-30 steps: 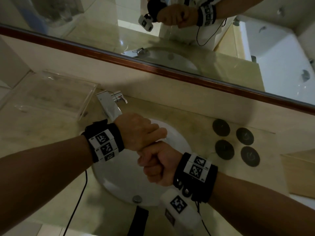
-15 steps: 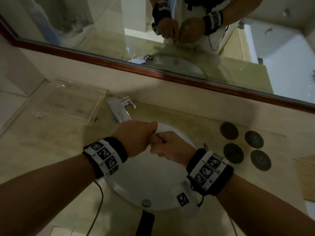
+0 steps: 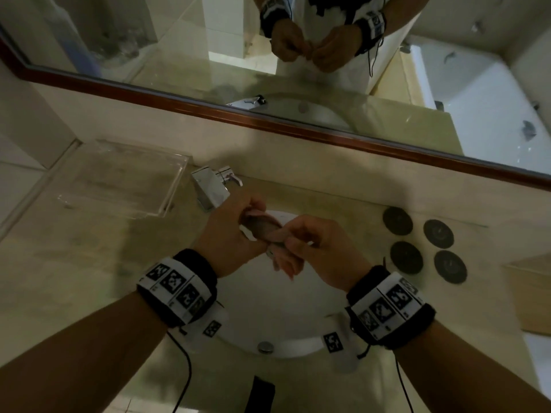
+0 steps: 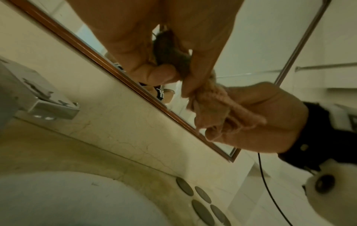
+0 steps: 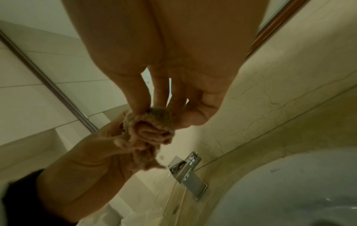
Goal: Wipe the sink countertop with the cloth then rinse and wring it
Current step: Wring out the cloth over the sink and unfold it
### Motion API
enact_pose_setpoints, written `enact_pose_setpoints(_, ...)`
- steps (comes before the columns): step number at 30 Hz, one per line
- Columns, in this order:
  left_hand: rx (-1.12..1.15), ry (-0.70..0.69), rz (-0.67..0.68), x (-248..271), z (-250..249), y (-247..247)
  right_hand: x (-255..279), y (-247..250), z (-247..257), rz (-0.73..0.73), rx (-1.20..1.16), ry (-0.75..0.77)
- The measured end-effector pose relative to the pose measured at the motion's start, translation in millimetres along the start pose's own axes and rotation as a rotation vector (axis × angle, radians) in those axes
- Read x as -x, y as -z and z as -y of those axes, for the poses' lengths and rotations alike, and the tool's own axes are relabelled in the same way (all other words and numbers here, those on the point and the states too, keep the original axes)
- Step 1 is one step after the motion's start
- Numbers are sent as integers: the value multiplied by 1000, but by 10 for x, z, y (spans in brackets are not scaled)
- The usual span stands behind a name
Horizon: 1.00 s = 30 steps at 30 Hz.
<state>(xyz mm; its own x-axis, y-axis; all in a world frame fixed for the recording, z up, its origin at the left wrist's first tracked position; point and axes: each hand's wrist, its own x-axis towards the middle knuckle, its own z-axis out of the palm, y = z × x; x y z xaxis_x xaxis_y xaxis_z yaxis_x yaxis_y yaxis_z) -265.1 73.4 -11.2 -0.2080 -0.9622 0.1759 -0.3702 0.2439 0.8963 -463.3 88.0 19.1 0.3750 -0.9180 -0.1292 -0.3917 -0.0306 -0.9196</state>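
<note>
both hands, left hand [image 3: 229,234] and right hand [image 3: 320,248], pinch the twisted cloth [image 3: 265,231] above the sink [image 3: 253,308], and a loose grip could drop it.

The cloth [image 3: 269,231] is small, pinkish-brown, bunched and apparently twisted. It hangs above the white sink [image 3: 277,317], touching neither basin nor worktop [image 3: 74,263].

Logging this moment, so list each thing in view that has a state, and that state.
cloth: bunched, held over the basin between both hands
left hand: grips one end of the cloth
right hand: pinches the other end
faucet: no water running that I can see
sink: no standing water visible
clear tray: holds nothing
</note>
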Motion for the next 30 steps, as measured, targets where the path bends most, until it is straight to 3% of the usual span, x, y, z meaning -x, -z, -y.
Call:
enact_pose_setpoints(3, 57, 41, 51, 38, -29, 60, 75, 19, -61, -114, 74, -38)
enact_pose_setpoints(7, 192, 106, 133, 98, -155, 83, 232, 82, -63, -147, 140, -9)
enact_pose_setpoints(11, 276, 177, 83, 194, -227, 22, 379, 88, -13, -133, 233, 118)
enact_pose_setpoints(14, 368, 145, 24, 284, -374, -52, 518, 69, 21, -113, 265, 225)
enact_pose_setpoints(16, 411, 114, -6, 348, -511, -110, 607, 94, 52, -81, 276, 175)
enact_pose_setpoints(19, 336, 105, 32, 453, -688, -102, 658, 168, 127, -55, 264, 91)
enact_pose_setpoints(25, 186, 42, 15, 627, -981, 62, 550, 157, 503, -75, 211, 363)
enact_pose_setpoints(30, 56, 42, -60, 650, -944, 251, 372, 18, 553, -204, 173, 415)
